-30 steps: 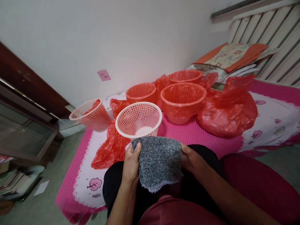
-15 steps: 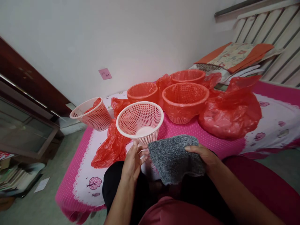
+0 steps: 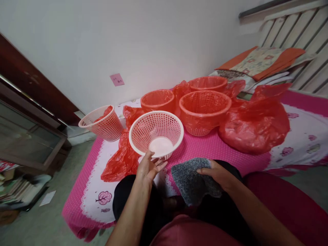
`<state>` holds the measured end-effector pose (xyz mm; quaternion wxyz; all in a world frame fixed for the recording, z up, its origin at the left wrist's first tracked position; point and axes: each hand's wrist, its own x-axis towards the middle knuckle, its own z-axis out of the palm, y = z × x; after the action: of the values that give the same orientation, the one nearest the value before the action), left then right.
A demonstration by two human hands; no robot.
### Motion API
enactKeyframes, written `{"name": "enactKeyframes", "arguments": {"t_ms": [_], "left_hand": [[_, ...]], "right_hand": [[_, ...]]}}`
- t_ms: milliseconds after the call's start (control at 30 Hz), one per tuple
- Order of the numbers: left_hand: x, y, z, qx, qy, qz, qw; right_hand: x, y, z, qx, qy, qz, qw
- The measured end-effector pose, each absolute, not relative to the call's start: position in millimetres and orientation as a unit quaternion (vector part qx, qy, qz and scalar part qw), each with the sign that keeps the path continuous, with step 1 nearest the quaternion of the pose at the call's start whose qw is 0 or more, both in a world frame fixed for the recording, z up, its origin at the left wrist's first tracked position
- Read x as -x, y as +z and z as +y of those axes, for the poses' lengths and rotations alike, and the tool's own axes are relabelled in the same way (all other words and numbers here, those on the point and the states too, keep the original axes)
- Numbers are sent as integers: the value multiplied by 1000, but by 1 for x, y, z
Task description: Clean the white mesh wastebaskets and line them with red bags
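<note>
A pale pink perforated plastic basket (image 3: 155,116) is tilted toward me on the table, its inside bare. At its near rim is my left hand (image 3: 148,169), thumb over the edge and fingers under the outer wall. My right hand (image 3: 216,174) grips a grey speckled cloth (image 3: 189,177) above my lap, thumb on top; the fingers beneath are hidden. Behind and to the right stand baskets lined with red plastic bags: one basket (image 3: 205,102) near, another basket (image 3: 157,99) to the left, and a third basket (image 3: 207,82) farther back.
A pink basket (image 3: 109,130) with red plastic inside leans at the left. A loose red bag (image 3: 119,165) lies on the pink-and-white tablecloth (image 3: 94,191). A bulging red bag (image 3: 253,126) and folded fabrics (image 3: 266,65) occupy the right. A wall stands behind.
My left hand has risen onto the near rim, and the basket now tips more toward me. My right hand has lowered the cloth slightly and drawn it away from the basket.
</note>
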<state>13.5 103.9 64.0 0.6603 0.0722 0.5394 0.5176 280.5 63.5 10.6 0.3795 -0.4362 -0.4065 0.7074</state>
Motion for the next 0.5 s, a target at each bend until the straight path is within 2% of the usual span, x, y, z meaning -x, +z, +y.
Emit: {"name": "enactKeyframes", "arguments": {"t_ms": [200,500], "left_hand": [[-23,43,74,-88,542,565,616],[-26,43,66,-72,564,580,584]], "right_hand": [[-290,8,62,470,724,-377,336],[-298,7,57,514,705,-409,267]]}}
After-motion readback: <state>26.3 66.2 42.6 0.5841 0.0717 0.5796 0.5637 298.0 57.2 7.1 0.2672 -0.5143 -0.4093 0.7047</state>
